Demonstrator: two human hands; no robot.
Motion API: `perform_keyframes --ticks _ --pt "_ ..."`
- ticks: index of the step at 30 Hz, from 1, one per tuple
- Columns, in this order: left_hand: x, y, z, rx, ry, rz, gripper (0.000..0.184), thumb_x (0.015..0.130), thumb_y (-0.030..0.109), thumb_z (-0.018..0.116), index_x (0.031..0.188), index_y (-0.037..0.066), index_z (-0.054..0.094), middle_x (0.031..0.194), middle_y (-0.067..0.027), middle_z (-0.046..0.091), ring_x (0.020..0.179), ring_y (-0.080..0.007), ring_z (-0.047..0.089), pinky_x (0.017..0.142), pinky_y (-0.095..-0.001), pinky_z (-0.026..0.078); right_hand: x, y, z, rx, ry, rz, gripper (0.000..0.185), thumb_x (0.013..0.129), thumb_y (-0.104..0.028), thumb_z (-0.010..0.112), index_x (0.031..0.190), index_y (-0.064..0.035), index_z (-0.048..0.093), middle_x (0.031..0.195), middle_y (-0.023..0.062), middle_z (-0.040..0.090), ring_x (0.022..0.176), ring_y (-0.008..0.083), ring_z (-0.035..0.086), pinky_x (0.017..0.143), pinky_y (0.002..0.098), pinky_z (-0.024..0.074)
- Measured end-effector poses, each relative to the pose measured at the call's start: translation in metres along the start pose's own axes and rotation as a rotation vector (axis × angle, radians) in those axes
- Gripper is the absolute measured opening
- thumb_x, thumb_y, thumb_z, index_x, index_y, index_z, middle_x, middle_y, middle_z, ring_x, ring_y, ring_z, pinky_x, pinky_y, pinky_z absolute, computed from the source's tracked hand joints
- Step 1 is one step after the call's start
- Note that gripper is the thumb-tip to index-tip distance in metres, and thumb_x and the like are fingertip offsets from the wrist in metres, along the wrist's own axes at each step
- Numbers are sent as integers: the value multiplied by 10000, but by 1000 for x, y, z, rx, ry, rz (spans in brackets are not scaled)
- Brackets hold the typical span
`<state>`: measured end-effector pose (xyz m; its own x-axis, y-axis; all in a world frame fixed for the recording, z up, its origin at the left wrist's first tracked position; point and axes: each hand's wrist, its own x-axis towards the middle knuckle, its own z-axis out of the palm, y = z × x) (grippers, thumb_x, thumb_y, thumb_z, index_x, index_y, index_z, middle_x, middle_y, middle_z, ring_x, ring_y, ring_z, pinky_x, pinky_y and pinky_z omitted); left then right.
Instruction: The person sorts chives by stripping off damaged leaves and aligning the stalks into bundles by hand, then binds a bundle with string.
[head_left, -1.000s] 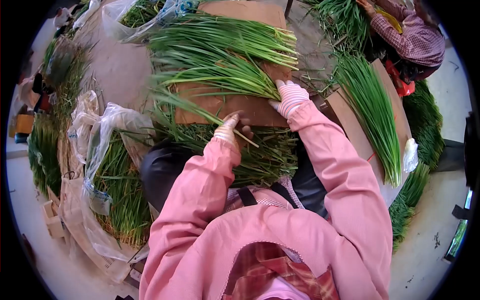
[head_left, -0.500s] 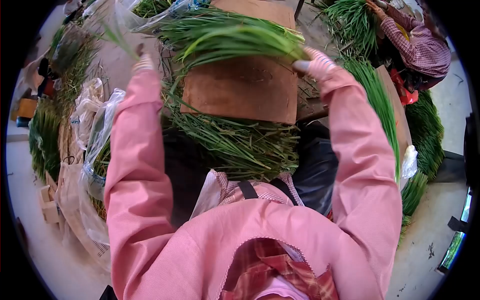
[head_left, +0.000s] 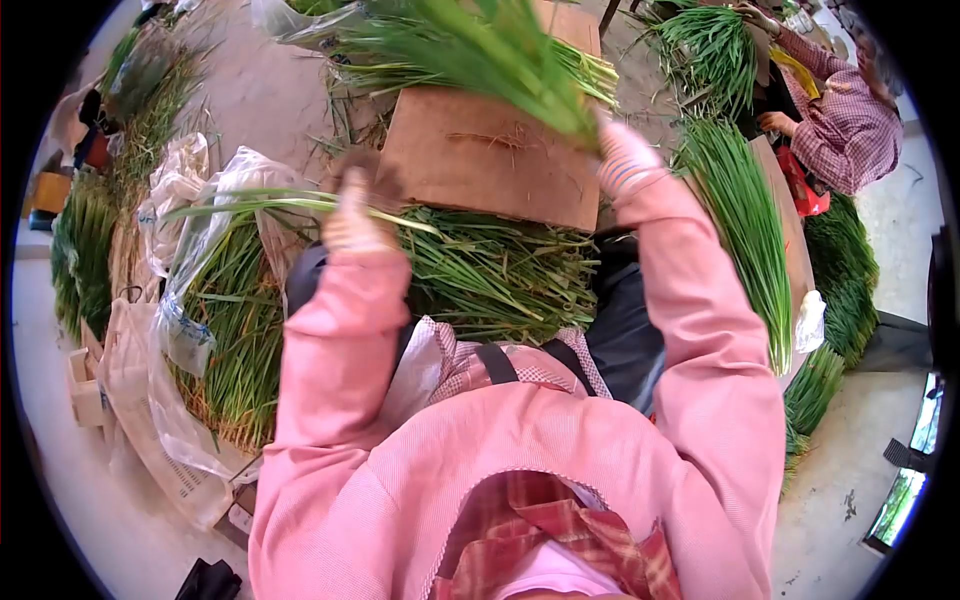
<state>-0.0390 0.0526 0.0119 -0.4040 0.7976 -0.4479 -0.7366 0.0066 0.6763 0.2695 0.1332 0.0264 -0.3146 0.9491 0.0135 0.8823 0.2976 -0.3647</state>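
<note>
My right hand (head_left: 625,160), in a striped glove, is closed round the end of a bunch of long green chives (head_left: 500,65), blurred by motion above a brown board (head_left: 490,150). My left hand (head_left: 362,212), also gloved and with dark fingertips, holds a few chive stalks (head_left: 275,198) that stick out on both sides of it. Its fingers are partly blurred. More chives (head_left: 420,62) lie across the far part of the board. A thick heap of loose chives (head_left: 500,275) fills the space between the board and my lap.
A clear plastic bag (head_left: 205,270) stands at my left around upright chives (head_left: 235,320). Along my right lies a long row of chives (head_left: 745,230) on a board. A co-worker in a checked shirt (head_left: 850,130) handles a chive pile (head_left: 710,50) at the upper right.
My left hand has come down and inward with its few stalks. The bunch in my right hand has swung from lying across the board to pointing away and up.
</note>
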Motion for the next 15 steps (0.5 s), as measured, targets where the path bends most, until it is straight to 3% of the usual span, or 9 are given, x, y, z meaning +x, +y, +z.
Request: perform_keyframes --ticks 1,2,4,6,7,10,11,13,15 --pt "-13 -21 -3 -114 -219 -41 124 815 126 515 929 88 543 861 -58 579 737 -222 577 606 -347 509 -14 -14 5 -130 -237 95 650 701 -308 627 1230 -99 313 1041 204 502 937 328 492 824 358 387" --pt "-22 -39 -8 -225 -438 -80 116 816 119 512 920 81 546 840 -65 580 727 -223 580 598 -349 511 -30 -10 23 -164 -263 84 723 676 -394 628 1241 -101 284 1005 236 500 931 362 483 805 372 396" --pt "4 -77 -32 -456 -975 -442 192 813 90 500 1004 99 505 854 -45 488 786 -218 520 694 -386 475 -42 -18 37 -187 -130 164 602 716 -378 591 1177 -69 358 939 245 522 898 354 510 769 387 412" --pt "0 -98 -45 -293 -728 -512 183 819 88 494 1001 82 501 862 -68 525 781 -234 542 658 -377 496 -43 -6 49 -93 -156 150 582 727 -344 590 1179 -53 365 1009 251 489 924 375 488 784 372 408" --pt "-28 -86 -24 8 -479 -367 192 830 100 486 1022 84 487 860 -76 575 718 -188 573 581 -320 508 -44 -4 50 4 -178 138 563 738 -311 589 1180 -38 372 1078 257 456 950 396 466 799 358 403" --pt "-27 -93 -19 128 -422 -365 200 832 103 484 1030 82 482 864 -75 573 720 -186 576 568 -314 510 -39 -6 39 66 -320 205 481 766 -271 563 1133 1 415 1090 267 454 944 382 487 780 361 420" --pt "-26 -94 -18 89 -448 -333 224 831 90 484 1055 70 480 883 -73 571 736 -186 576 567 -301 516 -24 32 75 780 -87 249 431 766 -280 568 1097 -35 442 933 214 517 810 311 524 653 329 438" --pt "-20 -94 -17 82 -448 -293 231 830 81 485 1060 62 484 880 -70 573 727 -183 577 566 -294 517 -17 41 71 1273 147 447 377 760 -335 575 1019 -79 476 702 117 559 585 201 528 468 273 423" --pt "-14 -94 -18 52 -459 -217 240 821 62 496 1061 45 497 866 -65 576 699 -171 583 562 -284 524 -17 12 23 1052 136 628 393 747 -422 570 935 -88 483 598 48 511 455 136 458 391 246 365"
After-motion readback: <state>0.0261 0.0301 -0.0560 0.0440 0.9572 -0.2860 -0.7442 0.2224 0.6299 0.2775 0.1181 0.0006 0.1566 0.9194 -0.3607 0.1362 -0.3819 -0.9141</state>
